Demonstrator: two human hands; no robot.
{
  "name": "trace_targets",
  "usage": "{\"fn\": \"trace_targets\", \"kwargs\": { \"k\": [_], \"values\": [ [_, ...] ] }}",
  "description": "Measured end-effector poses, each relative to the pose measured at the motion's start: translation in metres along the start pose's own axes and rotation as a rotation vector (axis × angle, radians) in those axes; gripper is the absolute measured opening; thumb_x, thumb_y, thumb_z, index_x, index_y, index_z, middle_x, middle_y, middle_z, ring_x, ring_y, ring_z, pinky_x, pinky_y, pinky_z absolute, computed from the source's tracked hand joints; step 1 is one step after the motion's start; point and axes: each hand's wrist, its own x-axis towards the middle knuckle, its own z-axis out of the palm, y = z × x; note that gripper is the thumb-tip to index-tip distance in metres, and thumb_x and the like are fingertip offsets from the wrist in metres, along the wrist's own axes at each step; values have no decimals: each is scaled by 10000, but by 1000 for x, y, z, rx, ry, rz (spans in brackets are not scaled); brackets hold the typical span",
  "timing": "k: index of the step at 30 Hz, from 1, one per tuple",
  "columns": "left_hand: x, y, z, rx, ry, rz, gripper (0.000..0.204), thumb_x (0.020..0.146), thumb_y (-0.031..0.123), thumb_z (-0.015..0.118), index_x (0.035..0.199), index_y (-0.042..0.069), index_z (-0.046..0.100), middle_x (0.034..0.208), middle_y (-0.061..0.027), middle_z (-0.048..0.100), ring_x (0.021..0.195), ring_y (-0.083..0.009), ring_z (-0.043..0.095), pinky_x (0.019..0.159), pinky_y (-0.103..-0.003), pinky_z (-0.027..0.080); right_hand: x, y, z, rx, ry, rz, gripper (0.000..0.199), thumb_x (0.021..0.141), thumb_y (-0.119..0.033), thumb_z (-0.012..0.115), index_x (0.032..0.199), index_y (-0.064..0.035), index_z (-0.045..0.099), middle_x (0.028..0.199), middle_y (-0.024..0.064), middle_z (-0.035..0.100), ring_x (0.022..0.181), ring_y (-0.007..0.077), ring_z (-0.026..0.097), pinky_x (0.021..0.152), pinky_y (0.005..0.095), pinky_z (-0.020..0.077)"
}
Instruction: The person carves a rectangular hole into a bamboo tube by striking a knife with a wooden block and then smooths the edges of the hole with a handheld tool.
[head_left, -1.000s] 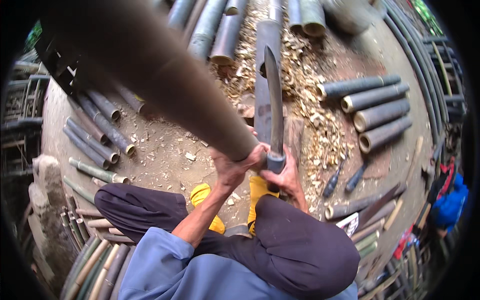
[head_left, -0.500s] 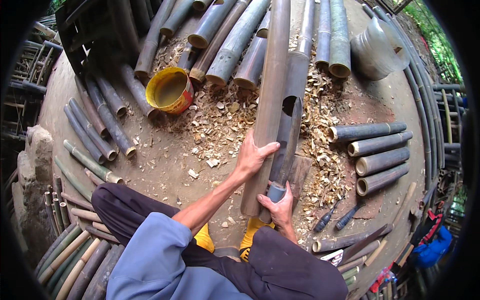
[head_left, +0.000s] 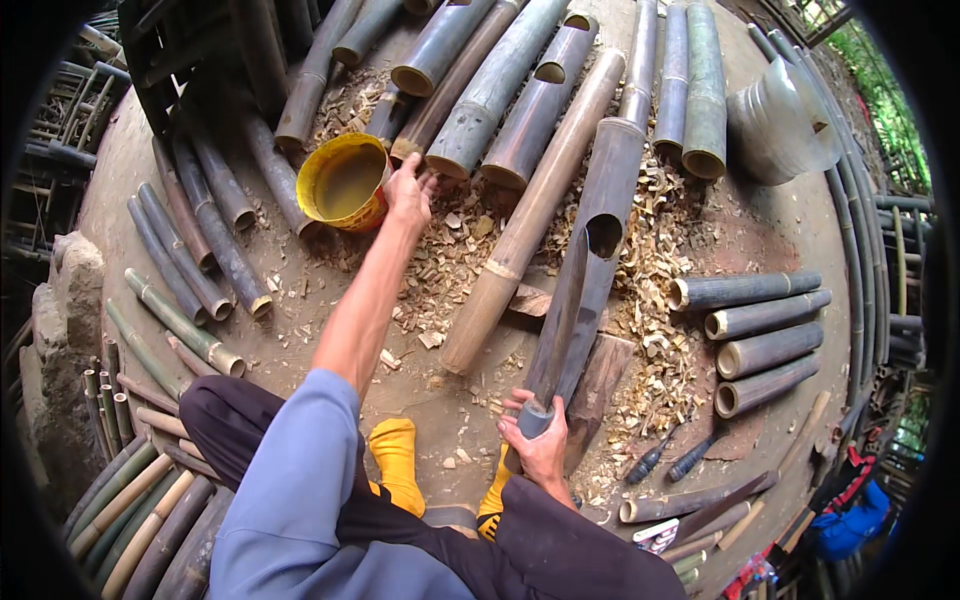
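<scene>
reaches out with the left hand (head_left: 408,195) to the right side of a yellow bucket (head_left: 319,172) of murky liquid, with fingers loosely spread; perhaps touches the rim, but cannot tell from this angle. with the right hand (head_left: 540,440), grips a long-bladed tool (head_left: 563,325) by its grey collar (head_left: 535,418), fingers and thumb wrapped nearly closed around it. points the blade away from the body, over a dark bamboo tube (head_left: 620,160), with the tip just beside a hole (head_left: 604,234) cut in its wall; probably grips so close to the collar to steady the length with one hand.

has a brown bamboo tube (head_left: 527,237) lying slantwise to the left of the dark one, clear of both hands. has a wooden block (head_left: 605,385) beside the near part of the dark tube, apparently as a support. sits before pale chips (head_left: 655,265) scattered around both tubes, with short bamboo tubes (head_left: 775,350) lined up side by side to the right, likely for tidy reach, and two dark-handled tools (head_left: 690,462) just below.

finds markings on a small white item (head_left: 657,536) at lower right, too small to read; makes out no wording on the bucket.
</scene>
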Motion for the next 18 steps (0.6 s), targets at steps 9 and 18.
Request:
{"fn": "trace_targets", "kwargs": {
  "k": [9,18],
  "values": [
    [54,-31,12,-98,229,9,199,826,127,650,996,65,566,854,-46,566,812,-196,544,732,-362,459,2,2,-12,-103,51,-17,468,727,4,708,1062,35,382,1035,132,591,846,153,621,698,272,539],
    [12,-4,12,-366,-39,0,338,815,121,628,1120,35,511,1245,-96,485,1170,-298,427,1033,-566,260,3,-5,-16,-128,112,-19,409,727,-9,707,1036,11,440,859,90,637,761,122,620,671,252,515]
  ]
}}
